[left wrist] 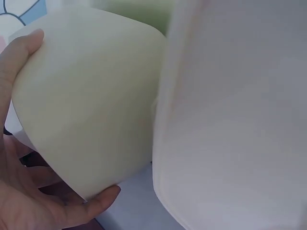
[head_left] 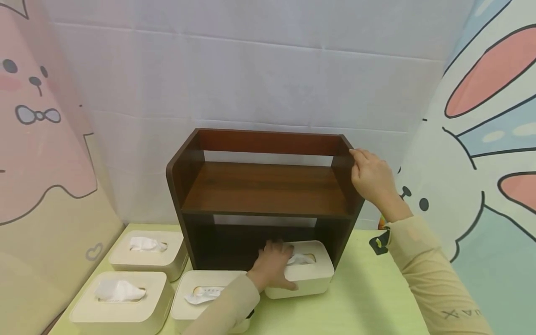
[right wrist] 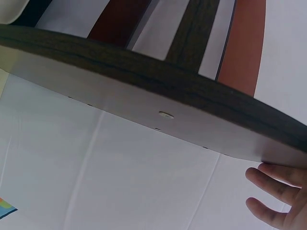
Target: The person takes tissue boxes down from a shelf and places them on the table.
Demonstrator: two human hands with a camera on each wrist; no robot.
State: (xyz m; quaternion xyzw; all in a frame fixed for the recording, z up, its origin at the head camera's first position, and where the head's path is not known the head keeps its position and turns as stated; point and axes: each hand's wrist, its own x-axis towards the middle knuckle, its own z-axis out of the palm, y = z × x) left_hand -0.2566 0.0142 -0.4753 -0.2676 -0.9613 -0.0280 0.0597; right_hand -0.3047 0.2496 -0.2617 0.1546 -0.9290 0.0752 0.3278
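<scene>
My left hand (head_left: 274,265) grips a cream tissue box (head_left: 314,281) at the front of the lower level of a dark brown two-tier shelf (head_left: 264,188). In the left wrist view, the thumb and fingers spread around the sides of this box (left wrist: 91,96). A white tissue pokes out of its top slot. My right hand (head_left: 372,177) touches the upper part of the shelf's right side panel. From the right wrist, its loosely extended fingers (right wrist: 273,184) show against the outer face of that panel (right wrist: 115,98).
Left of the shelf stand more cream tissue boxes: one at the back (head_left: 144,253), one at the front left (head_left: 121,307), and one (head_left: 197,288) partly behind my left forearm. A green cloth (head_left: 368,288) covers the table. White and cartoon-printed sheets (head_left: 259,79) surround it.
</scene>
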